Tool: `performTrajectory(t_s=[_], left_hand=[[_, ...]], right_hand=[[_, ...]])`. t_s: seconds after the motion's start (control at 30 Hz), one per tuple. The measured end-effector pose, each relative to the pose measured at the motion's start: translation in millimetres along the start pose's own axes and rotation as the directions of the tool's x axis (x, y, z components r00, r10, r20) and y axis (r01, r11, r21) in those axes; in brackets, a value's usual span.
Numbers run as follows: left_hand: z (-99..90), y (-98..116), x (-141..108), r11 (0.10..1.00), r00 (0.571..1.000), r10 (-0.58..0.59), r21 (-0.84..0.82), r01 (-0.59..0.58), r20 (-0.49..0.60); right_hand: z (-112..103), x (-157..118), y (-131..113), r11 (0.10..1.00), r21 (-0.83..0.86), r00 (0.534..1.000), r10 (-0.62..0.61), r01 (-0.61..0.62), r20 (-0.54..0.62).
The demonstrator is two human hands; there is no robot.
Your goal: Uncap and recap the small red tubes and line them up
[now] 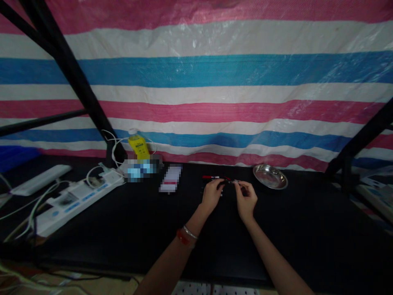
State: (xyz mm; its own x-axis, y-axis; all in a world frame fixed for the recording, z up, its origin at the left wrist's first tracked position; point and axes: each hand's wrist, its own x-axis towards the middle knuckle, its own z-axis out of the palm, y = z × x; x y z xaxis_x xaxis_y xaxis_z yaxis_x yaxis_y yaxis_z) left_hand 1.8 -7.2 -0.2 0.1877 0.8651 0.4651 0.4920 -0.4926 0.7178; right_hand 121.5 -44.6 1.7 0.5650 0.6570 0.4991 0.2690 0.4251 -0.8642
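My left hand [211, 194] is closed in a pinch on one end of a small dark item [229, 181] above the black table [138, 229]. Pinching the other end is my right hand [246, 198]; the item is too small to name. Just behind my left fingers lies a red tool [210, 177] with a shiny metal part. A few tiny pieces rest on the table beside my left hand, too small to make out. To the right of my right hand sits a round metal dish [270, 177].
A phone [171, 178] lies left of my hands. Farther left are a yellow bottle [139, 145], a white power strip [80, 203] with cables, and a white device [42, 180]. Black frame bars slant at both sides, before a striped sheet [196, 94].
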Motion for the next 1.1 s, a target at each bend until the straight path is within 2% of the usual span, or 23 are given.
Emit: performTrajectory(t_s=[0.2, 0.27, 0.33, 0.4, 0.57, 0.77, 0.93, 1.1], left_hand=[[-7.4, -0.8, 5.8, 0.992, 0.997, -0.057, 0.116, 0.051, 0.053], [-11.4, -3.8, 9.4, 0.996, 0.983, -0.089, 0.005, 0.089, 0.160], [-15.1, -8.6, 12.6, 0.970, 0.949, -0.130, -0.161, 0.182, 0.288], [-18.2, -13.8, 14.8, 0.922, 0.925, -0.163, -0.279, 0.267, 0.344], [-24.4, -23.8, 16.8, 0.870, 0.939, -0.191, -0.394, 0.297, 0.287], [-33.9, -33.8, 20.4, 0.849, 0.943, -0.232, -0.424, 0.316, 0.239], [-42.1, -41.9, 23.4, 0.851, 0.943, -0.214, -0.424, 0.309, 0.256], [-45.4, -47.2, 24.5, 0.899, 0.959, -0.201, -0.351, 0.262, 0.201]], right_hand=[[-0.7, 4.8, 3.6, 0.993, 0.078, 0.996, 0.093, -0.091, -0.014], [-1.1, 6.7, 5.9, 0.987, 0.100, 0.991, 0.129, -0.125, -0.027], [-1.6, 8.5, 7.6, 0.978, 0.131, 0.986, 0.166, -0.160, -0.033], [-1.7, 10.0, 8.7, 0.965, 0.168, 0.978, 0.208, -0.202, -0.018], [-0.6, 11.5, 13.0, 0.929, 0.231, 0.957, 0.286, -0.288, 0.042], [-0.8, 12.8, 23.5, 0.892, 0.164, 0.904, 0.398, -0.421, 0.157], [0.2, 11.5, 28.0, 0.914, 0.111, 0.908, 0.363, -0.391, 0.209], [0.4, 8.3, 35.3, 0.948, 0.031, 0.910, 0.294, -0.316, 0.292]])
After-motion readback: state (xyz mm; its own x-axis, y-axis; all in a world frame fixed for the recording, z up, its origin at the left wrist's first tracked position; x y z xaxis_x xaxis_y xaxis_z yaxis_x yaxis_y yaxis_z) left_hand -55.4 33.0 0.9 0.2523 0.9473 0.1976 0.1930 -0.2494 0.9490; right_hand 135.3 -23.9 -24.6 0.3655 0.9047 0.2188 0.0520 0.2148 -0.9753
